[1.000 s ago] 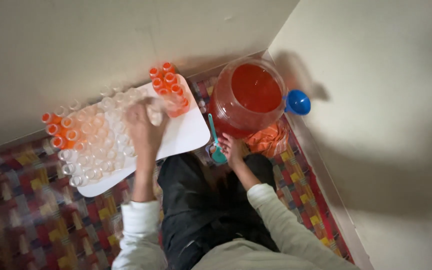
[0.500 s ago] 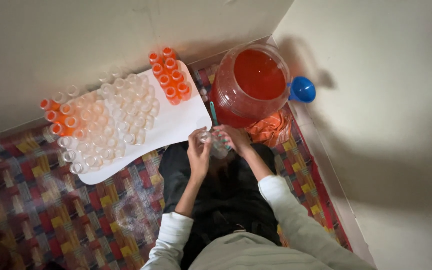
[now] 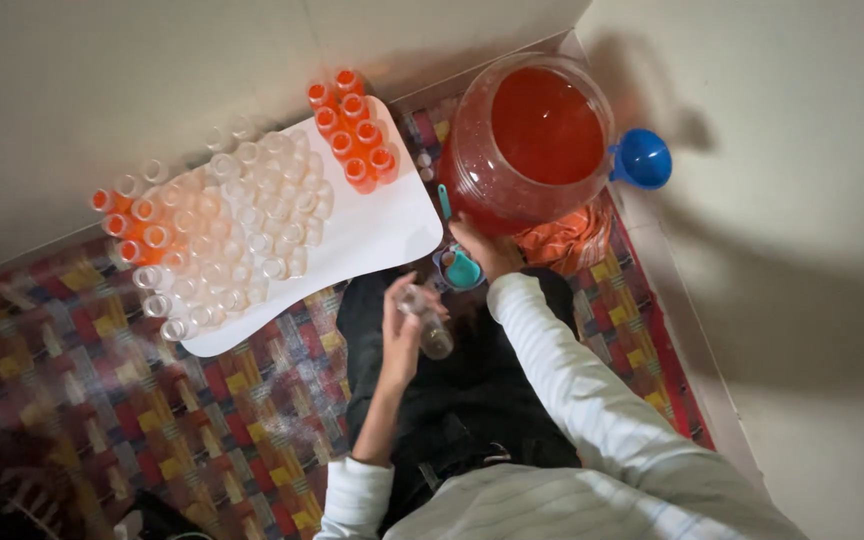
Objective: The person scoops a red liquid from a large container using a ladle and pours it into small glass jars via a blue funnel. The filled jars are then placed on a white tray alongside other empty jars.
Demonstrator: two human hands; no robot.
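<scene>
**Small clear bottle in left hand, teal funnel by right**

Head view: small clear empty plastic bottle (image 3: 425, 318) lies tilted, long axis running up-left to down-right, over the dark lap. Left hand (image 3: 402, 335) clamped on it. Right hand (image 3: 487, 250), fingers curled, touches the small teal plastic funnel (image 3: 462, 268), just beyond the bottle, beneath the big round jar of orange liquid (image 3: 532, 140).
</scene>
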